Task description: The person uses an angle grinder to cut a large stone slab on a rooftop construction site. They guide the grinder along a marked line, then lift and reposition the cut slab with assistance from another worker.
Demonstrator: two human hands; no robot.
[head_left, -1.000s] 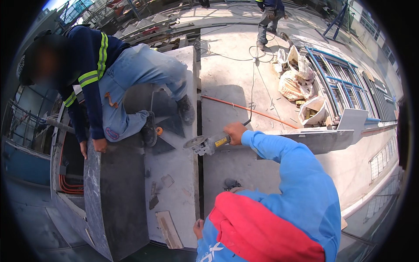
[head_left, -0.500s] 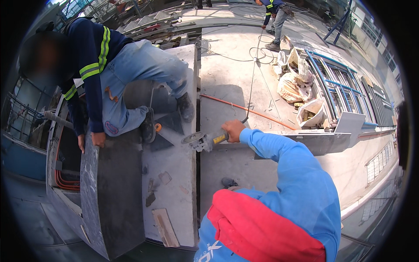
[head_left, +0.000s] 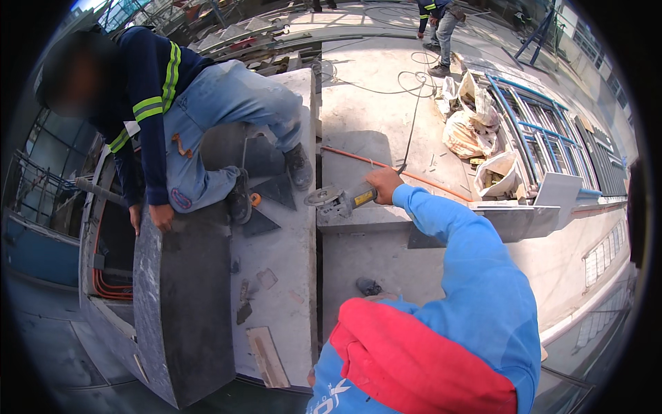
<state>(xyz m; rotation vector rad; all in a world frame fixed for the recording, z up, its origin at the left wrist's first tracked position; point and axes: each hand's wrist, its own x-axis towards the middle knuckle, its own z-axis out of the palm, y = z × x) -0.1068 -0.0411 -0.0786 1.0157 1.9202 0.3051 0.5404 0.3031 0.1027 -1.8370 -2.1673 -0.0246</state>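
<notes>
the right hand [head_left: 384, 186] grips the grinder [head_left: 339, 204] over the near left corner of the raised concrete floor [head_left: 379, 90], its disc [head_left: 323, 196] near the pale ledge's [head_left: 296, 276] right edge, while the left hand [head_left: 311, 377] is too hidden to tell its state.

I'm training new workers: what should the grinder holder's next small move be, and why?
Probably raise the mostly hidden left hand to steady the grinder: only the right hand grips it, by its rear end, with the disc out in front.
</notes>
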